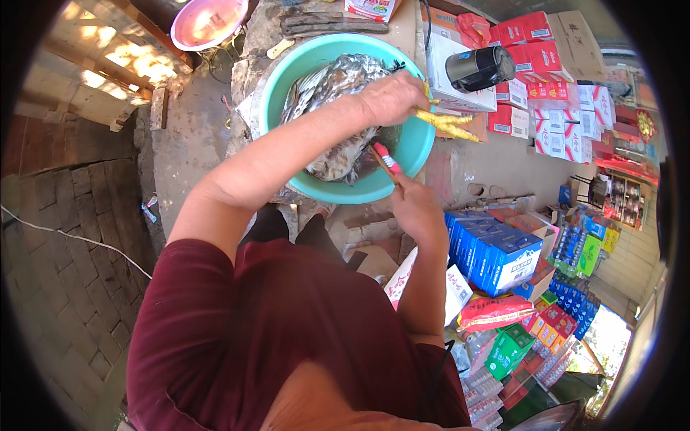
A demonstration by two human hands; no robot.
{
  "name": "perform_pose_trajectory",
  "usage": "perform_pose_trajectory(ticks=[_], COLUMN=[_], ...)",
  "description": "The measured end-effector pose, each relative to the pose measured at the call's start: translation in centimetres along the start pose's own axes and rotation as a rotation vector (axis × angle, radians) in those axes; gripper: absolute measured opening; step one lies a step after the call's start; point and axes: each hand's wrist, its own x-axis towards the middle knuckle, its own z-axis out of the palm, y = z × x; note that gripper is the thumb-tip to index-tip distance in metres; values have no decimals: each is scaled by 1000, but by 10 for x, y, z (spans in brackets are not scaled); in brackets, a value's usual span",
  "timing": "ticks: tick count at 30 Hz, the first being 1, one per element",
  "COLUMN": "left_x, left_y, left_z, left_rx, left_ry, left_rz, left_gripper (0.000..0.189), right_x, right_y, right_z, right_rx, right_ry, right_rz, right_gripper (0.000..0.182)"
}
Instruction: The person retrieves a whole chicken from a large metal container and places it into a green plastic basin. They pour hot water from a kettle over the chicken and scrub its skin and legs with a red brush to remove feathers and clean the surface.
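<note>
A turquoise plastic basin (275, 81) stands before me on a rough slab, with a wet feathered chicken (331, 156) lying in it. My left hand (396, 99) is closed around the chicken's yellow legs, near the basin's right rim. Its yellow feet (450, 124) stick out past that rim. At the front right of the basin, my right hand (418, 204) grips a thin wooden stick (384, 160). Red and white material (387, 156) shows beside the stick; whether it is fixed to it I cannot tell. The stick's far end reaches into the basin beside the bird.
A black and grey electric kettle (480, 69) sits on a white carton (458, 99) right of the basin. Blue boxes (493, 256) and many other packages are stacked to the right. A pink basin (210, 24) holding liquid stands at the far left. Dark wood pieces (334, 24) lie behind the turquoise basin.
</note>
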Motion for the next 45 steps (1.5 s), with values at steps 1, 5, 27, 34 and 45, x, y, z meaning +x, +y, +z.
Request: perform_pose_trajectory(ticks=[1, 5, 27, 34, 45], left_x=[-3, -16, -59, -64, -126], left_y=[-5, -15, 42, 24, 15], left_z=[-5, -11, 60, 46, -5], left_rx=[11, 76, 165, -12, 105], left_ry=[-7, -7, 190, 54, 399], left_rz=[-14, -65, -97, -111, -191], left_gripper=[28, 33, 21, 32, 43], right_x=[-7, -10, 29, -27, -32], right_y=[-7, -32, -16, -46, -32], right_z=[-11, -12, 73, 7, 9], right_rx=[-116, -217, -276, -250, -149], right_ry=[61, -39, 23, 24, 43], right_rz=[-43, -53, -87, -41, -50], right_gripper=[30, 28, 30, 43, 47])
